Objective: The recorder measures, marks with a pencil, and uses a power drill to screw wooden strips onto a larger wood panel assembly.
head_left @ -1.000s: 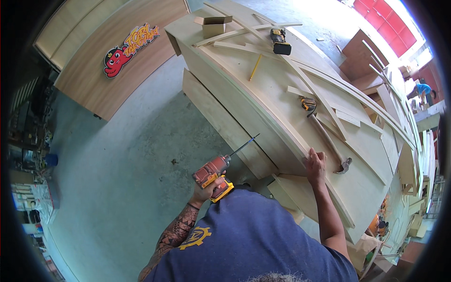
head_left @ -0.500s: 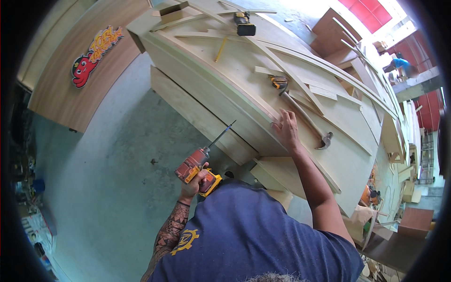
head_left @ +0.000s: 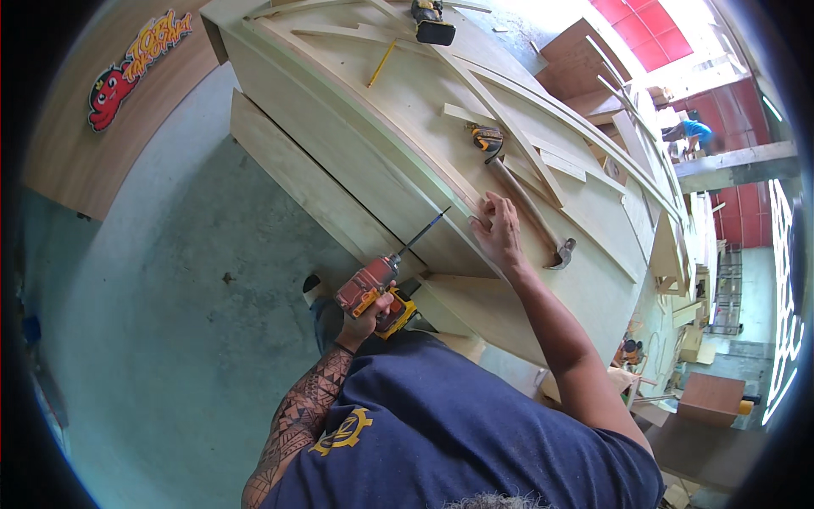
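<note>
The left hand (head_left: 369,316) is wrapped tight around the handle of a red and yellow drill (head_left: 369,284). The drill is in front of the person, near the side of a big wooden table (head_left: 585,293). Its long, thin bit (head_left: 422,232) points up and to the right, toward the table edge. The tip looks near the edge, but I cannot tell if it touches the wood.

The right hand (head_left: 498,231) is by the long wood strip (head_left: 428,163) that runs along this edge. A second ago, its fingers were curled on the edge. Now they are up, a little bent and loosely spread. I see nothing big in them. If they pinch some tiny thing, I cannot tell.

The drill tip also looks closer to the right hand than it was. I think this means the strip is not being squeezed firmly now, and the fingers need care with the bit so near.

The whole view has swung a bit too, so the table shows further left. The hammer (head_left: 527,204) lies on the table just beside the right hand, with the tape measure (head_left: 486,138) by its handle end. The yellow pencil (head_left: 381,64) lies farther off.
</note>
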A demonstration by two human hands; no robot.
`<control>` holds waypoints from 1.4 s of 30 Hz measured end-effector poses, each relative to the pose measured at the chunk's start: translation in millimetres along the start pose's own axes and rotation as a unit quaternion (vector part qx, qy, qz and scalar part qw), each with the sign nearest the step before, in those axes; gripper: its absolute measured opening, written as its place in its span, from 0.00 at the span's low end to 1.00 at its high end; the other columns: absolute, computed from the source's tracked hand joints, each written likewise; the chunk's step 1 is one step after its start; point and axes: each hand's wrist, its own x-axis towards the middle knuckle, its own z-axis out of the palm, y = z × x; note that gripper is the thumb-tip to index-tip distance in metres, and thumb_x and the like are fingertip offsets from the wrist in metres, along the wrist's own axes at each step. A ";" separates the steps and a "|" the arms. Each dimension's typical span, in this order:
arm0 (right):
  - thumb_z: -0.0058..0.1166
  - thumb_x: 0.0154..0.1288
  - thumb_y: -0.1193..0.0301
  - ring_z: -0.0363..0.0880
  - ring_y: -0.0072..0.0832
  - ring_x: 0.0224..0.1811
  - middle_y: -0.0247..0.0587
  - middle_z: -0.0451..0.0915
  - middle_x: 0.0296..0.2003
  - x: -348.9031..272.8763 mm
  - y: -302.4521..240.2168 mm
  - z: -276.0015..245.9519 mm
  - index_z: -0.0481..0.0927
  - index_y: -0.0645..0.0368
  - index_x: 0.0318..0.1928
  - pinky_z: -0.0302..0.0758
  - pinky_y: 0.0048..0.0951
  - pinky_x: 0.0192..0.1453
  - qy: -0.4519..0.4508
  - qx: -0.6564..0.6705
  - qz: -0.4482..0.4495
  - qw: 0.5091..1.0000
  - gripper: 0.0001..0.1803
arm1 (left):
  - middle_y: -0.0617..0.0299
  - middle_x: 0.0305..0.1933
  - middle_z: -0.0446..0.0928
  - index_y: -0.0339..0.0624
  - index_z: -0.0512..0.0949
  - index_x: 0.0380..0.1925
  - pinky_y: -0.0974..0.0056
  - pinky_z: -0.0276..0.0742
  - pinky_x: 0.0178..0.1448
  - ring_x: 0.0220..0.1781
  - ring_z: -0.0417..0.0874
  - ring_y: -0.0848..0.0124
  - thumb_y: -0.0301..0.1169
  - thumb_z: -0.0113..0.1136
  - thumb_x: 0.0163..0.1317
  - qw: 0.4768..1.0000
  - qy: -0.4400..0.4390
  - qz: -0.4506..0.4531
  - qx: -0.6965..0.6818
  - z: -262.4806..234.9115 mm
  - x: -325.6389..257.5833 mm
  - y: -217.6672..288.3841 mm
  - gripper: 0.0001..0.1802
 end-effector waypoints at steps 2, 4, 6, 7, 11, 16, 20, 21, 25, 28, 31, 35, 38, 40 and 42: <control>0.74 0.55 0.76 0.76 0.43 0.52 0.45 0.80 0.44 -1.5 6.6 1.1 0.78 0.59 0.57 0.74 0.45 0.60 -0.008 -0.031 -0.025 0.999 0.29 | 0.70 0.31 0.82 0.38 0.84 0.50 0.70 0.78 0.38 0.31 0.80 0.82 0.29 0.69 0.69 1.000 0.003 0.007 -0.004 9.7 -0.1 -2.5 0.12; 0.74 0.55 0.75 0.76 0.44 0.52 0.44 0.80 0.45 0.6 5.9 -0.9 0.77 0.59 0.58 0.72 0.45 0.60 -0.017 -0.060 -0.053 0.997 0.30 | 0.69 0.32 0.82 0.39 0.85 0.48 0.69 0.79 0.38 0.32 0.81 0.81 0.30 0.70 0.69 1.000 0.011 0.015 -0.006 15.1 -4.0 -7.2 0.11; 0.75 0.54 0.75 0.75 0.44 0.52 0.44 0.80 0.46 1.2 5.1 -1.4 0.77 0.59 0.59 0.71 0.45 0.60 -0.025 -0.087 -0.079 0.993 0.31 | 0.67 0.32 0.84 0.41 0.84 0.42 0.66 0.81 0.39 0.33 0.83 0.78 0.31 0.72 0.68 0.998 0.017 0.024 0.055 16.7 -8.7 -10.8 0.08; 0.75 0.54 0.75 0.74 0.44 0.52 0.44 0.81 0.47 0.2 4.6 -1.1 0.77 0.59 0.59 0.69 0.46 0.60 -0.023 -0.085 -0.074 0.993 0.31 | 0.67 0.32 0.84 0.41 0.84 0.42 0.66 0.81 0.39 0.33 0.83 0.78 0.31 0.72 0.68 0.998 0.020 0.022 0.050 18.2 -9.1 -10.9 0.08; 0.74 0.55 0.76 0.73 0.45 0.52 0.44 0.81 0.48 -0.4 8.1 0.1 0.76 0.60 0.60 0.68 0.47 0.60 -0.021 -0.085 -0.072 0.994 0.32 | 0.66 0.33 0.84 0.42 0.84 0.38 0.63 0.82 0.40 0.34 0.85 0.75 0.34 0.74 0.66 0.994 0.019 0.037 0.103 22.2 -6.1 -13.6 0.10; 0.73 0.56 0.76 0.72 0.46 0.53 0.45 0.80 0.48 -0.9 10.4 1.1 0.75 0.60 0.62 0.68 0.47 0.61 -0.030 -0.081 -0.079 0.993 0.32 | 0.65 0.35 0.85 0.42 0.85 0.40 0.62 0.83 0.41 0.36 0.87 0.72 0.35 0.75 0.65 0.991 0.015 0.059 0.120 23.7 -5.6 -11.1 0.10; 0.73 0.59 0.73 0.74 0.45 0.49 0.44 0.82 0.46 -0.6 9.5 1.4 0.74 0.59 0.62 0.70 0.48 0.59 -0.014 -0.089 -0.089 0.992 0.31 | 0.64 0.35 0.86 0.43 0.85 0.40 0.60 0.83 0.44 0.38 0.88 0.69 0.35 0.74 0.66 0.981 0.019 0.121 0.151 30.3 -4.0 -0.6 0.10; 0.73 0.59 0.73 0.74 0.45 0.49 0.44 0.82 0.46 -1.1 10.5 1.7 0.74 0.59 0.62 0.70 0.48 0.59 -0.016 -0.089 -0.089 0.992 0.31 | 0.63 0.36 0.86 0.43 0.85 0.40 0.59 0.84 0.45 0.38 0.88 0.67 0.35 0.73 0.66 0.978 0.025 0.145 0.149 33.2 -3.2 3.5 0.09; 0.72 0.59 0.75 0.72 0.47 0.50 0.48 0.78 0.47 -3.6 7.8 0.9 0.74 0.60 0.63 0.70 0.48 0.59 -0.033 -0.081 -0.050 0.995 0.31 | 0.62 0.36 0.86 0.44 0.85 0.41 0.57 0.84 0.45 0.38 0.89 0.63 0.34 0.70 0.66 0.934 0.006 0.212 0.287 37.4 -4.2 9.8 0.08; 0.71 0.60 0.76 0.70 0.49 0.52 0.50 0.74 0.47 -2.5 6.0 -1.6 0.73 0.61 0.63 0.70 0.47 0.60 -0.050 -0.077 -0.039 0.995 0.31 | 0.61 0.36 0.86 0.45 0.85 0.42 0.55 0.84 0.45 0.39 0.89 0.60 0.35 0.67 0.68 0.940 0.005 0.189 0.283 42.1 -7.6 19.1 0.08; 0.70 0.60 0.76 0.70 0.49 0.52 0.51 0.73 0.48 -0.4 3.8 -2.1 0.72 0.61 0.63 0.71 0.47 0.59 -0.059 -0.079 -0.046 0.994 0.31 | 0.61 0.36 0.86 0.45 0.85 0.42 0.55 0.84 0.45 0.40 0.89 0.61 0.36 0.65 0.70 0.927 0.000 0.207 0.312 35.5 -8.3 -6.0 0.08; 0.69 0.61 0.76 0.69 0.49 0.53 0.51 0.71 0.50 -1.5 8.2 -3.7 0.70 0.61 0.64 0.71 0.47 0.59 -0.065 -0.077 -0.036 0.994 0.32 | 0.62 0.38 0.86 0.47 0.85 0.42 0.54 0.83 0.45 0.41 0.89 0.61 0.36 0.62 0.72 0.936 -0.012 0.167 0.309 42.2 -2.3 -1.3 0.08; 0.69 0.61 0.76 0.69 0.49 0.53 0.51 0.70 0.50 0.7 -0.1 -5.6 0.69 0.60 0.64 0.71 0.47 0.59 -0.082 -0.071 -0.021 0.994 0.33 | 0.62 0.40 0.86 0.49 0.84 0.43 0.53 0.82 0.45 0.42 0.88 0.61 0.35 0.61 0.73 0.945 -0.015 0.137 0.298 42.1 1.0 -0.5 0.06; 0.69 0.61 0.76 0.69 0.49 0.53 0.50 0.69 0.49 1.5 -1.5 -5.4 0.69 0.60 0.64 0.71 0.47 0.59 -0.079 -0.068 -0.021 0.994 0.32 | 0.62 0.41 0.86 0.50 0.84 0.43 0.52 0.82 0.45 0.42 0.88 0.61 0.35 0.62 0.73 0.939 -0.022 0.158 0.306 37.0 2.6 -9.6 0.06; 0.69 0.61 0.76 0.69 0.49 0.52 0.50 0.69 0.49 1.6 -1.7 -5.7 0.69 0.60 0.64 0.71 0.47 0.59 -0.075 -0.065 -0.020 0.995 0.32 | 0.64 0.36 0.87 0.42 0.85 0.44 0.60 0.83 0.43 0.38 0.89 0.69 0.39 0.64 0.75 0.897 -0.024 0.215 0.385 34.2 4.2 -15.0 0.12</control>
